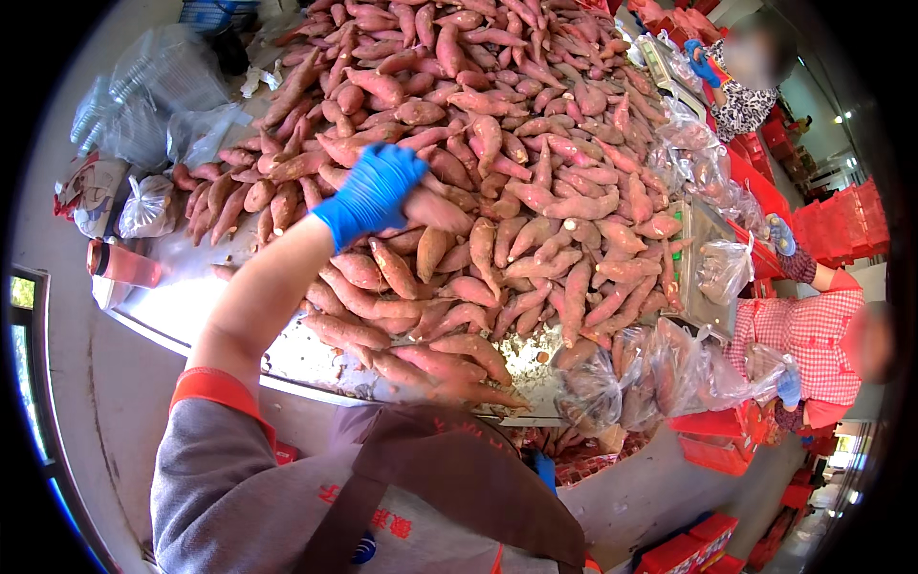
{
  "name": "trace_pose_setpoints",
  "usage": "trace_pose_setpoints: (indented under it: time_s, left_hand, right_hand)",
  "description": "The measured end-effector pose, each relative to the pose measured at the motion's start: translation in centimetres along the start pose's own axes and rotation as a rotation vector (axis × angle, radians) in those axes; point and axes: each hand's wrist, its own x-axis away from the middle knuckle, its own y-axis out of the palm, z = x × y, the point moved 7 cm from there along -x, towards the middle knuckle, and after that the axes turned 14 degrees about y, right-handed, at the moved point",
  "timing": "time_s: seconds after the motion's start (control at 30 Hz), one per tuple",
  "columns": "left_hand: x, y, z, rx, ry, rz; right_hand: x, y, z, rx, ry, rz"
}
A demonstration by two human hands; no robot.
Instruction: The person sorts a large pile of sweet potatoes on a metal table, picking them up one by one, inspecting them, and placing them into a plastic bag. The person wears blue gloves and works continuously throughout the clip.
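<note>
My left hand (380, 188), in a blue glove, reaches over a large heap of sweet potatoes (545, 197). Its fingers are closed around one reddish sweet potato (439, 212), which is blurred like the hand. Other sweet potatoes lie close beneath and around it. Below the table edge, beside my dark apron (466, 473), a narrow blue strip (545, 470) looks like part of my right glove. The apron hides the rest, so I cannot see what that hand does.
Clear bags of sweet potatoes (663, 377) line the table's right side by a weighing scale (699, 269). Two people work there, one in a checked garment (796, 326). At left are a pink bottle (128, 264), a knotted bag (147, 206) and plastic bags (154, 90). Red crates (843, 222) stand beyond.
</note>
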Motion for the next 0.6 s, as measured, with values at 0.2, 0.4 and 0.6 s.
trace_pose_setpoints:
  time_s: [0.2,0.4,0.6]
  left_hand:
    - [4.1,-0.5,1.1,0.016,0.025,0.256]
    - [8.2,6.1,10.6,0.108,0.313,-0.104]
    - [8.0,7.3,8.6,-0.07,0.092,-0.046]
  right_hand:
    - [0.7,1.3,-2.4,0.335,-0.469,0.021]
    - [-1.9,1.4,-3.2,0.031,-0.083,-0.011]
    - [-2.7,1.0,-4.0,-0.092,0.062,-0.039]
